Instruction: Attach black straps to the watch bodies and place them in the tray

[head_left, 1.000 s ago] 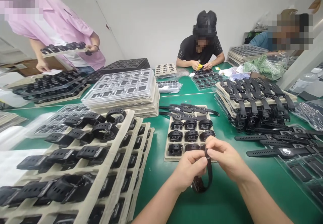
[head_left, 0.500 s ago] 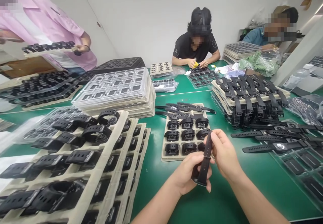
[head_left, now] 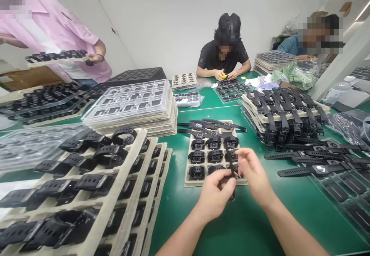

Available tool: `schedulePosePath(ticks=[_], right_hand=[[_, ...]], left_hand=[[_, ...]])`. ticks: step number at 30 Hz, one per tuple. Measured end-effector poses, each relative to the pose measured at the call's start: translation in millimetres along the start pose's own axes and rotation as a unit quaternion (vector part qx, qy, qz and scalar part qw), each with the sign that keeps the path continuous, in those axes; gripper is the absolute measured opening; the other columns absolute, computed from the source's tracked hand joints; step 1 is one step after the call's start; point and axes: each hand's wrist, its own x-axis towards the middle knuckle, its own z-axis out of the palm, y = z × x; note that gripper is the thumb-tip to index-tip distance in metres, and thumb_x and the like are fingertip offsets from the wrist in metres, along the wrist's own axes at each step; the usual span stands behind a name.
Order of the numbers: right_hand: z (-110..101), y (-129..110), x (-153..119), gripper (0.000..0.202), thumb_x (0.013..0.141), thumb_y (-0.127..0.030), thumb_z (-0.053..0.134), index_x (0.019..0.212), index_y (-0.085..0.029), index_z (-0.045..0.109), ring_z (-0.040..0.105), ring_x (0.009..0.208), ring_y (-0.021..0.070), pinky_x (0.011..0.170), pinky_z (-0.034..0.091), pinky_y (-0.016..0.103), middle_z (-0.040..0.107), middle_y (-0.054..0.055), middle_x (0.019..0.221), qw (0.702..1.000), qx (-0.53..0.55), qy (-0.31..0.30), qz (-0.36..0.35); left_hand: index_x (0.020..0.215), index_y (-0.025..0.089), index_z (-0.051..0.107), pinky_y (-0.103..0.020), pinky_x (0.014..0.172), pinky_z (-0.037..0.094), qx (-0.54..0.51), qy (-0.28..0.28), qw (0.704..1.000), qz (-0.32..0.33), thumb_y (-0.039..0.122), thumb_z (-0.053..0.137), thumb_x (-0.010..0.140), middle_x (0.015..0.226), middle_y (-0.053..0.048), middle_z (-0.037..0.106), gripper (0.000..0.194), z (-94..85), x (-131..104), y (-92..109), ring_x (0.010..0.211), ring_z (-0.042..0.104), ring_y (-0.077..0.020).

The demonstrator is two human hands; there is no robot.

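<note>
We have a black watch (head_left: 229,156) in our left hand (head_left: 214,195), thumb and fingers pinched on it, at the near right corner of a beige tray (head_left: 192,183). Its strap, a little blurred, reaches up over the tray's right column, and its lower end hangs past the near edge, above the green table (head_left: 237,229). Our right hand (head_left: 253,173) is half spread beside it, fingers loosely bent; we cannot tell whether a fingertip meets the strap.

In the tray we see looped watches (head_left: 198,156) in rows, and flat straps (head_left: 212,125) lie across its far edge, sticking out past both far corners. Beyond its left edge is a tall stack (head_left: 135,152) of beige trays full of curled watches; past the far left corner, a clear-topped pile (head_left: 130,111). Off the far right corner, another pile (head_left: 253,107) has straps draped over its near edge, with loose watches (head_left: 316,170) lying nearer us, over a clear sheet (head_left: 343,186).

At the table's far edge, a person in black (head_left: 222,57) holds something yellow (head_left: 224,76). Toward the far left corner, a person in pink (head_left: 66,27) holds up a loaded tray (head_left: 72,58).
</note>
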Motion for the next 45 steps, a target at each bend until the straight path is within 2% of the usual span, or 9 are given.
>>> schedulePosePath(ticks=[3, 6, 13, 26, 31, 34, 39, 42, 45], right_hand=[[1.6, 0.4, -2.9, 0.022, 0.093, -0.045, 0.066, 0.098, -0.024, 0.063, 0.052, 0.068, 0.0159, 0.062, 0.045, 0.027, 0.055, -0.002, 0.076, 0.993, -0.088, -0.077, -0.003], [7.3, 3.0, -5.6, 0.027, 0.098, -0.048, 0.058, 0.088, -0.023, 0.059, 0.049, 0.062, 0.0149, 0.057, 0.044, 0.027, 0.054, -0.003, 0.069, 0.997, -0.063, -0.041, 0.023], [16.5, 9.9, -5.4, 0.029, 0.096, -0.051, 0.061, 0.089, -0.023, 0.061, 0.049, 0.058, 0.013, 0.054, 0.045, 0.024, 0.055, -0.004, 0.067, 0.989, 0.131, 0.023, 0.069], [28.0, 2.2, -8.8, 0.028, 0.094, -0.047, 0.067, 0.083, -0.022, 0.06, 0.046, 0.053, 0.0098, 0.045, 0.04, 0.019, 0.053, -0.004, 0.062, 0.962, 0.246, 0.016, 0.119], [23.3, 8.6, -10.2, 0.031, 0.097, -0.052, 0.059, 0.084, -0.024, 0.057, 0.045, 0.054, 0.0131, 0.048, 0.04, 0.024, 0.049, -0.004, 0.061, 0.987, 0.142, 0.029, 0.073], [16.1, 11.5, -9.2, 0.032, 0.099, -0.046, 0.057, 0.077, -0.024, 0.058, 0.045, 0.061, 0.0152, 0.056, 0.041, 0.027, 0.048, -0.003, 0.066, 0.998, -0.037, 0.049, -0.03], [13.2, 9.5, -8.3, 0.025, 0.1, -0.037, 0.054, 0.113, -0.031, 0.075, 0.058, 0.09, 0.0219, 0.077, 0.051, 0.034, 0.057, 0.005, 0.099, 0.983, -0.125, -0.055, -0.123], [17.4, 9.9, -12.1, 0.042, 0.097, -0.031, 0.059, 0.138, -0.038, 0.062, 0.06, 0.093, 0.0224, 0.082, 0.052, 0.036, 0.059, 0.005, 0.106, 0.976, -0.133, -0.125, -0.12], [20.7, 12.8, -16.3, 0.046, 0.095, -0.023, 0.06, 0.138, -0.037, 0.058, 0.06, 0.089, 0.0218, 0.083, 0.051, 0.037, 0.062, 0.002, 0.098, 0.976, -0.149, -0.089, -0.129]], left_hand=[[0.101, 0.017, 0.072, -0.031, 0.065, 0.049, 0.216, 0.066, 0.964, 0.142, 0.028, 0.056, 0.092, 0.077, -0.005, 0.064, 0.021, -8.9, 1.3, 0.8, 0.07, 0.056, -0.0192], [0.107, 0.017, 0.069, -0.033, 0.069, 0.051, 0.291, 0.083, 0.926, 0.224, 0.022, 0.054, 0.095, 0.078, -0.006, 0.066, 0.02, -12.3, 1.1, -2.8, 0.075, 0.059, -0.0214], [0.139, 0.022, 0.048, -0.036, 0.082, 0.053, 0.263, 0.095, 0.911, 0.303, 0.013, 0.052, 0.098, 0.105, -0.01, 0.071, 0.042, -9.1, -3.0, -10.7, 0.09, 0.062, -0.0226], [0.144, 0.027, 0.051, -0.035, 0.074, 0.051, 0.266, 0.142, 0.857, 0.417, 0.0, 0.053, 0.092, 0.086, -0.003, 0.072, 0.059, -10.0, -0.6, -12.9, 0.075, 0.061, -0.0197], [0.125, 0.023, 0.066, -0.035, 0.068, 0.047, 0.293, 0.141, 0.868, 0.375, 0.008, 0.051, 0.095, 0.077, -0.006, 0.067, 0.037, -11.3, -2.6, -12.4, 0.071, 0.058, -0.0209], [0.103, 0.022, 0.073, -0.036, 0.068, 0.045, 0.27, 0.11, 0.912, 0.288, 0.018, 0.049, 0.098, 0.071, -0.005, 0.064, 0.025, -11.8, -3.2, -8.8, 0.069, 0.055, -0.0212], [0.095, 0.021, 0.07, -0.033, 0.078, 0.049, -0.01, 0.132, 0.987, 0.095, 0.037, 0.054, 0.099, 0.087, -0.006, 0.069, 0.023, -7.6, -2.5, -2.7, 0.084, 0.063, -0.0221], [0.1, 0.022, 0.063, -0.027, 0.07, 0.047, -0.186, 0.15, 0.971, 0.019, 0.053, 0.065, 0.091, 0.084, -0.001, 0.064, 0.033, -5.5, -0.8, -0.9, 0.074, 0.059, -0.017], [0.101, 0.023, 0.056, -0.023, 0.064, 0.043, -0.306, 0.156, 0.939, -0.013, 0.057, 0.076, 0.082, 0.075, 0.005, 0.056, 0.043, -5.0, 2.4, 1.7, 0.065, 0.05, -0.0119]])
